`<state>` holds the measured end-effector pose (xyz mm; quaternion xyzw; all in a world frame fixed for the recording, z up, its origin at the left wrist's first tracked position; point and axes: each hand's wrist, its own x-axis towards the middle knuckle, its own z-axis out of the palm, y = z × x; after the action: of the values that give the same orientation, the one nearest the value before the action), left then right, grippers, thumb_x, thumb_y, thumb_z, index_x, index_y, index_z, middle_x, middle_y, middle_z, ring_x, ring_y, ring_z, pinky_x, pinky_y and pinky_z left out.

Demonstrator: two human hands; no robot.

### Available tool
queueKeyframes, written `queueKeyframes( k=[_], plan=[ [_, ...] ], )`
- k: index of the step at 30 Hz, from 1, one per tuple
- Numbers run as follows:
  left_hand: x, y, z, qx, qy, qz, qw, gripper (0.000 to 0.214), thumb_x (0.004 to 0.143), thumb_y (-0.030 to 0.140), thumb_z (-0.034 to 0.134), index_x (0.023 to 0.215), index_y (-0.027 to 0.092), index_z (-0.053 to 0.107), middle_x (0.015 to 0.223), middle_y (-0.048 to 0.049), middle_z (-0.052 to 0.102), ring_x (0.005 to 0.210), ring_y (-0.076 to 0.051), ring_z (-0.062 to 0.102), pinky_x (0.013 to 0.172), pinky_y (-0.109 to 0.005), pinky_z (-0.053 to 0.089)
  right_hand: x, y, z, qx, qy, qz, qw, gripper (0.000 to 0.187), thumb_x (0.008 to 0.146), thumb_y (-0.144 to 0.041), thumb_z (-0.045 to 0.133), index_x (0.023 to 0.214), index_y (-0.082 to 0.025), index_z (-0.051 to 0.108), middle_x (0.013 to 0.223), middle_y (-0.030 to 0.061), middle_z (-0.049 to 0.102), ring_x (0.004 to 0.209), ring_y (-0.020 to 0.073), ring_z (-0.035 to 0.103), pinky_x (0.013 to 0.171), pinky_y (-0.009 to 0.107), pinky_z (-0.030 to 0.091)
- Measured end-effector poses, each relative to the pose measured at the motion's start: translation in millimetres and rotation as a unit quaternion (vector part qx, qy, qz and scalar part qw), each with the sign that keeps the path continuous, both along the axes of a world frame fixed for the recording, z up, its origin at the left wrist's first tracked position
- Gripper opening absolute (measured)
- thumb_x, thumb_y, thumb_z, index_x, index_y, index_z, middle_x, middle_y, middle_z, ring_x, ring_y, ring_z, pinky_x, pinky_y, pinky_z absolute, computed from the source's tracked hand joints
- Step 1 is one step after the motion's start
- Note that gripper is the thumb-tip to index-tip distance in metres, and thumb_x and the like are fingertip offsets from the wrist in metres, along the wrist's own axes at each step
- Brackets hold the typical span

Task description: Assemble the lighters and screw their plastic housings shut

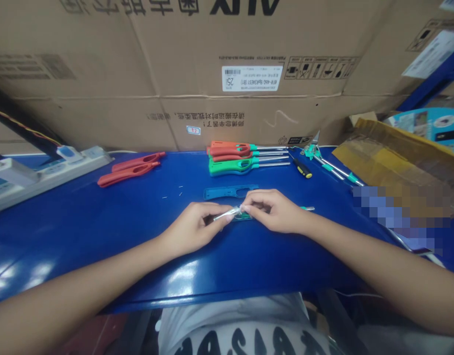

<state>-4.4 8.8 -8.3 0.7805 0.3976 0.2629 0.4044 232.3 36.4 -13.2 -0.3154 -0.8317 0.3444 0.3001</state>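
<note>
My left hand and my right hand meet at the middle of the blue table. Both pinch a thin metal tube with a small clear part at its end, held just above the table. A teal lighter part lies under my right fingers, with a metal tip sticking out to the right. Just behind my hands lies a blue lighter shell half, flat on the table.
Finished red and green long-nosed lighters are stacked at the back. Two red shell halves lie back left. A black-and-yellow screwdriver and teal-tipped metal tubes lie back right. Cardboard boxes wall the rear; a white power strip sits left.
</note>
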Motion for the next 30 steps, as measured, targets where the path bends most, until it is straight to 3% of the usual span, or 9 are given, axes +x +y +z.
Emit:
queueKeyframes(
  k=[3,7,9,19,30],
  plan=[
    [0.6,0.1,1.8,-0.007,0.003,0.013,1.000,0.032,0.098,0.041,0.057,0.107,0.018,0.077,0.085,-0.0023,0.073,0.070,-0.015,0.059,0.064,-0.023,0.046,-0.7,0.1,1.6,-0.053,0.018,-0.008,0.998,0.025,0.095,-0.034,0.059,0.081,-0.016,0.065,0.068,-0.0010,0.057,0.055,0.0081,0.047,0.051,0.021,0.038],
    [0.6,0.9,3.5,-0.026,0.004,0.036,0.999,0.033,0.097,0.043,0.058,0.109,0.018,0.076,0.075,0.0000,0.070,0.067,-0.013,0.058,0.060,-0.021,0.043,-0.9,0.9,3.4,-0.208,0.054,-0.025,0.976,0.028,0.092,-0.044,0.062,0.087,-0.016,0.061,0.052,-0.0068,0.051,0.040,0.0070,0.045,0.039,0.019,0.036],
    [0.0,1.3,3.4,-0.030,0.003,0.037,0.999,0.033,0.097,0.043,0.058,0.109,0.018,0.076,0.075,0.0002,0.069,0.067,-0.013,0.058,0.061,-0.021,0.044,-0.7,1.7,3.7,-0.245,0.067,-0.035,0.967,0.030,0.089,-0.046,0.067,0.089,-0.016,0.060,0.050,-0.0083,0.050,0.036,0.0064,0.043,0.035,0.018,0.034],
    [0.6,0.2,0.9,-0.020,0.005,0.025,0.999,0.031,0.098,0.041,0.057,0.106,0.017,0.076,0.076,0.0005,0.068,0.067,-0.013,0.057,0.062,-0.021,0.043,-2.5,1.6,3.1,-0.210,0.094,-0.034,0.973,0.029,0.085,-0.042,0.071,0.084,-0.014,0.065,0.056,-0.0056,0.052,0.047,0.0054,0.043,0.045,0.020,0.033],
    [2.1,2.6,-5.7,-0.005,-0.006,0.022,1.000,0.028,0.099,0.038,0.058,0.102,0.018,0.076,0.080,0.0004,0.071,0.070,-0.012,0.061,0.064,-0.021,0.045,-1.4,0.0,4.1,-0.223,0.082,-0.037,0.971,0.031,0.085,-0.044,0.071,0.084,-0.014,0.065,0.054,-0.0050,0.054,0.045,0.0060,0.046,0.045,0.020,0.035]
  ],
)
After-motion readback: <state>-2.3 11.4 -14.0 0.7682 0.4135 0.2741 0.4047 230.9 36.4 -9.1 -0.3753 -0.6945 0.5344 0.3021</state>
